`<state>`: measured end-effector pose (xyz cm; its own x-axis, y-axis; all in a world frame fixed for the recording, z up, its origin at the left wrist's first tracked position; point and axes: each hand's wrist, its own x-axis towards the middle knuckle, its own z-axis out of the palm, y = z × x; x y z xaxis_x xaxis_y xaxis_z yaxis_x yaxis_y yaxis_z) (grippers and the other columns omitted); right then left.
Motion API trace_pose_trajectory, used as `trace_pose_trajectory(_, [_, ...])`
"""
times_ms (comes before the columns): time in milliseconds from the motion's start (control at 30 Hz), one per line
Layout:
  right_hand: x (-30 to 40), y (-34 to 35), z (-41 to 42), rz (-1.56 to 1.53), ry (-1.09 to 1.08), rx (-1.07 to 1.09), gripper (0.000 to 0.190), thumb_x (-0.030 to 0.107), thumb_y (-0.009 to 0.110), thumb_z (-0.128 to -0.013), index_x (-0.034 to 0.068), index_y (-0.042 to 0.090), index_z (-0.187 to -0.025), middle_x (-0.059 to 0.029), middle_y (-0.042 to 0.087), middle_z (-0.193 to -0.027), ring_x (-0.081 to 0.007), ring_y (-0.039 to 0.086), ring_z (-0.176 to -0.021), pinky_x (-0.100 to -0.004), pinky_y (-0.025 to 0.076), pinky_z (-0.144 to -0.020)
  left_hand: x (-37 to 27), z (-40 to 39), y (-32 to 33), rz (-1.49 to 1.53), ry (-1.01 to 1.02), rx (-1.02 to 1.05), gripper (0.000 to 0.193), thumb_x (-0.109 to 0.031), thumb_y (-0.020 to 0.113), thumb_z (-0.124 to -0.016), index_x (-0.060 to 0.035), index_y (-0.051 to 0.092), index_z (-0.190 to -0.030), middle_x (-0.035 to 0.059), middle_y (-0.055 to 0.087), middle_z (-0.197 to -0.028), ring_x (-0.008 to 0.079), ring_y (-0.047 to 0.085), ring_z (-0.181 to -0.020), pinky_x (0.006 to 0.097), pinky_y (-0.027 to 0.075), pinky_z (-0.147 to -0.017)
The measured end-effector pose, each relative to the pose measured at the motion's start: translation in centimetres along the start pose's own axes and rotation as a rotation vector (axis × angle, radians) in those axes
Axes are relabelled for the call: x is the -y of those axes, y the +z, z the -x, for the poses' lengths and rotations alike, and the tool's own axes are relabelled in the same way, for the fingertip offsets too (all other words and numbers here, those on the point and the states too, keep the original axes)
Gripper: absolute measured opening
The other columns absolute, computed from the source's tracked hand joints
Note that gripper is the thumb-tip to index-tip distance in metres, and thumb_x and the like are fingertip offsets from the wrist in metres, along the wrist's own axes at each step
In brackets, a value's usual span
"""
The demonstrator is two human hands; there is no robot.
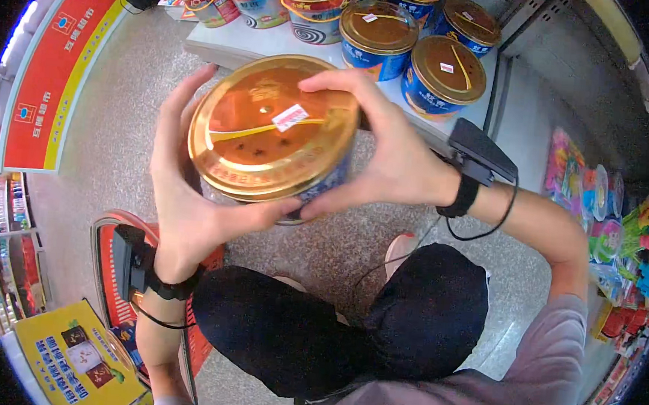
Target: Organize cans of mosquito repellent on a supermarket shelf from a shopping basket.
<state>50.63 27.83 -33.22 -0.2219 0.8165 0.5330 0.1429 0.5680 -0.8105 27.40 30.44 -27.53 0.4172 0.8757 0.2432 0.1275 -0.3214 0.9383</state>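
Between both hands a round tub with a gold-rimmed lid (248,163) and a blue side is held up, tilted, above the speckled floor. My left hand (189,193) wraps its left side, the thumb along the near lower edge. My right hand (384,150) grips the right side, fingertips on top of the lid and thumb low on the blue side. A small white and red sticker (290,118) is on the lid. Beyond it, similar blue tubs with gold lids (445,70) stand on a white shelf (228,43). What lies under the held tub is hidden.
Patterned buckets with handles (315,15) are stacked on the shelf. A red shopping basket (128,268) stands on the floor beside my left forearm, near a yellow printed box (79,360). A red and yellow sign panel (45,81) is at left. Colourful packaged goods (605,216) line the right side.
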Motion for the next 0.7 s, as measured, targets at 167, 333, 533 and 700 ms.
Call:
trace_pose_trajectory(167, [1.7, -3.8, 3.2, 0.038, 0.045, -0.142, 0.099, 0.032, 0.102, -0.055, 0.007, 0.053, -0.137, -0.015, 0.057, -0.135, -0.0286, 0.057, -0.126, -0.0405, 0.046, -0.108, -0.6, -2.6, 3.0, -0.123, 0.189, 0.243, 0.141, -0.031, 0.105, -0.049, 0.0027, 0.021, -0.158, 0.0239, 0.042, -0.154, 0.0333, 0.05, -0.139, 0.0478, 0.044, -0.117])
trace_pose_trajectory(333, [1.7, -5.7, 8.3, 0.104, 0.016, -0.316, 0.095, 0.029, 0.102, -0.053, 0.011, 0.058, -0.135, -0.0212, 0.056, -0.14, -0.0377, 0.059, -0.128, -0.0464, 0.047, -0.108, -0.5, -3.7, 4.8, -0.316, 0.316, 0.458, 0.138, -0.037, 0.104, -0.05, 0.0011, 0.027, -0.158, 0.0201, 0.039, -0.158, 0.035, 0.04, -0.147, 0.0499, 0.035, -0.121])
trace_pose_trajectory(533, [1.0, -7.5, 10.9, 0.275, -0.093, -0.296, 0.093, 0.032, 0.103, -0.054, 0.014, 0.06, -0.134, -0.0307, 0.047, -0.15, -0.0459, 0.052, -0.137, -0.0505, 0.045, -0.111, -1.0, -3.4, 7.5, -0.521, 0.368, 0.487, 0.116, -0.036, 0.098, -0.057, -0.0035, 0.041, -0.152, 0.0228, 0.046, -0.154, 0.0415, 0.042, -0.145, 0.0517, 0.036, -0.118])
trace_pose_trajectory(700, [0.4, -6.9, 10.3, 0.296, -0.048, -0.184, 0.094, 0.034, 0.104, -0.053, 0.014, 0.06, -0.133, -0.0289, 0.048, -0.149, -0.0442, 0.053, -0.136, -0.0507, 0.045, -0.11, 0.0, -1.6, 6.5, -0.488, 0.372, 0.416, 0.119, -0.036, 0.099, -0.056, -0.0032, 0.039, -0.154, 0.0216, 0.047, -0.153, 0.0409, 0.046, -0.143, 0.0505, 0.038, -0.117])
